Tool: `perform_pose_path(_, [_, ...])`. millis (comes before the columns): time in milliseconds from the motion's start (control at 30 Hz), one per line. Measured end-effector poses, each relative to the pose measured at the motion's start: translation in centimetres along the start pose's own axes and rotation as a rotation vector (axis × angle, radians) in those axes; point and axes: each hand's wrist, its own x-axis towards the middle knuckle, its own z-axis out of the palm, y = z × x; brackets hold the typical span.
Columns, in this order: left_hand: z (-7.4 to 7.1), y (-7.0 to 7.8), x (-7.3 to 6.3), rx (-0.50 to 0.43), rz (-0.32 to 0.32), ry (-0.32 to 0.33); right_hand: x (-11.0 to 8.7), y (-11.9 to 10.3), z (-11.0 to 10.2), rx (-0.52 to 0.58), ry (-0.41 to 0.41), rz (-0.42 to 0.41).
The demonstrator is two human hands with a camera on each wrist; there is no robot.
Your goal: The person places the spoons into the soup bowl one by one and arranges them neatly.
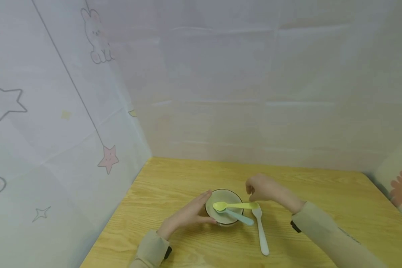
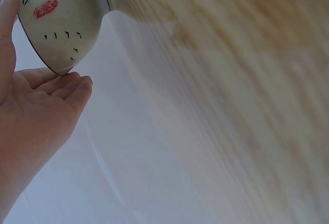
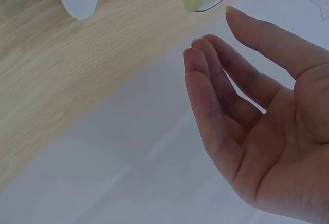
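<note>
A patterned bowl (image 1: 223, 196) with a dark rim sits on the table, painted with leaves and a red mark on its outer wall in the left wrist view. My left hand (image 1: 191, 213) holds its left side, fingers along the far rim and thumb at the near rim. Across the bowl lie a yellow spoon (image 1: 238, 205) and a light blue spoon (image 1: 238, 216), handles jutting out to the right. Just beyond the yellow handle's end hovers my right hand (image 1: 264, 188); its fingers are loosely bent and hold nothing (image 3: 257, 111).
Right of the bowl, a white spoon (image 1: 262, 232) lies on the wooden table (image 1: 174, 175), its wide end by the yellow handle's tip. Pale cloth (image 1: 214, 93) hangs behind the table, and cloth printed with stars and a rabbit hangs on the left.
</note>
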Motion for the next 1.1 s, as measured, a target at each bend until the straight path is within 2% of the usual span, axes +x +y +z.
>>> perform_pose_path(300, [0.0, -0.1, 0.1, 0.013, 0.002, 0.007, -0.9, 0.8, -0.3, 0.002, 0.024, 0.007])
perform_pose_path(833, [0.1, 0.0, 0.1, 0.014, -0.004, 0.0, -2.3, 2.4, 0.4, 0.042, 0.054, 0.047])
perform_pose_path(1100, [0.1, 0.0, 0.0, 0.024, -0.01, 0.001, -3.2, 2.7, 0.6, 0.048, 0.054, 0.096])
